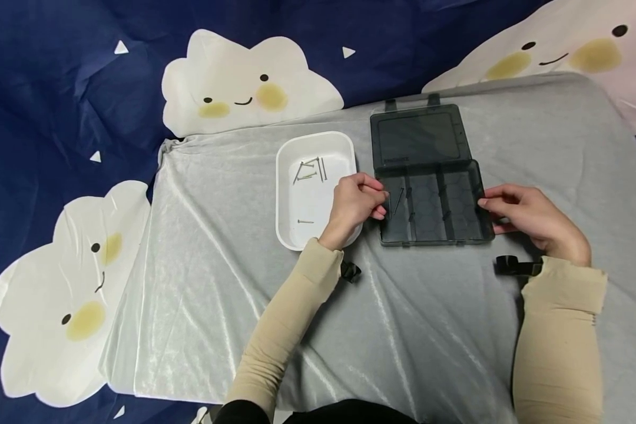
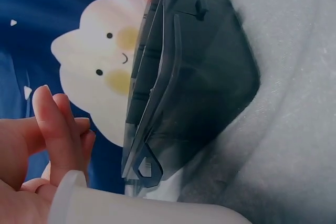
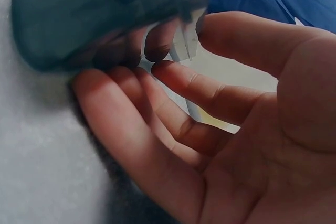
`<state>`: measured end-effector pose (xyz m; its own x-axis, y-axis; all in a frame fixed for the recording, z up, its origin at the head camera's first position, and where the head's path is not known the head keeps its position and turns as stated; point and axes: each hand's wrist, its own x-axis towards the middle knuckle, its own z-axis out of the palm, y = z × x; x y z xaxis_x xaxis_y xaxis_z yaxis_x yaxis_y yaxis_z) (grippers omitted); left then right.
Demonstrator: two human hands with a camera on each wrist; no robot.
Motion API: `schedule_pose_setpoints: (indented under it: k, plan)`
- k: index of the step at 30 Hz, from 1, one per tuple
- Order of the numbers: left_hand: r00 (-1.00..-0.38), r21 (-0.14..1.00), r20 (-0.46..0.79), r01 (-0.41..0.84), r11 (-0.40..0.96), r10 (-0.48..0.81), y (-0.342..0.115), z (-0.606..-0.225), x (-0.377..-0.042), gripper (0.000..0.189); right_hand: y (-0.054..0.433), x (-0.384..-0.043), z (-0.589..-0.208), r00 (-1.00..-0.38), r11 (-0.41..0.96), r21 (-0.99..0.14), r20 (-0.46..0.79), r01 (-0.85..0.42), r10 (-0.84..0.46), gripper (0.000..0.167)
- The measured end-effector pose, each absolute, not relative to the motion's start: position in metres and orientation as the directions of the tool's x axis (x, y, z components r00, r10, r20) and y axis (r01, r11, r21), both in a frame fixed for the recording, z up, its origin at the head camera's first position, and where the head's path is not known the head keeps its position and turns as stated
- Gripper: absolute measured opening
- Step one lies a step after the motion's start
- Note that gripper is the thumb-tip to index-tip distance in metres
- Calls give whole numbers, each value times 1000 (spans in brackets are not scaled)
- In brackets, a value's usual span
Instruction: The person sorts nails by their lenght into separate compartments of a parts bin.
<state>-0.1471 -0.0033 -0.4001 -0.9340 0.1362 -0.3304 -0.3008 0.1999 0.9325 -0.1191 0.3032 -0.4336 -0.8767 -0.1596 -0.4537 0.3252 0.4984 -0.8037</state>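
Note:
A dark translucent compartment box (image 1: 426, 235) lies with its lid (image 1: 421, 138) folded back. My right hand (image 1: 535, 215) grips the box's right edge, thumb at the rim and fingers against the side. My left hand (image 1: 354, 203) is over the box's left edge, its fingertips close together at the left compartment; whether they pinch anything is hidden. Inside that compartment lies a long thin screw (image 1: 398, 201). Several more screws (image 1: 307, 175) are in the white tray (image 1: 282, 203), with a single screw (image 1: 305, 222) apart from them nearer the front.
A grey cloth (image 1: 206, 282) covers the table, wrinkled along the front. Behind it hangs a dark blue backdrop with cloud faces (image 1: 244, 88). Black straps (image 1: 514, 265) are at both wrists. The tray stands directly left of the box, under my left wrist.

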Motion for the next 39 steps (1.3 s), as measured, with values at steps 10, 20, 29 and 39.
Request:
schedule_pose_setpoints:
  k: [10,20,29,39]
  plan:
    - [-929,936,-330,-299,184,167,-28,-392,-141,10,299,-120,-434,-892,492,-810,-431,317,-134,62]
    - [-973,931,-205,-161,328,103,-81,-366,-138,10,301,-120,-435,-885,516,-801,-437,303,-159,62]
    - [-997,842,-62,-23,538,53,-118,-333,-150,10,301,-118,-436,-896,512,-806,-421,297,-143,59]
    - [-999,659,2,37,752,48,-119,-311,-169,13,299,-118,-439,-905,492,-820,-404,293,-134,53]
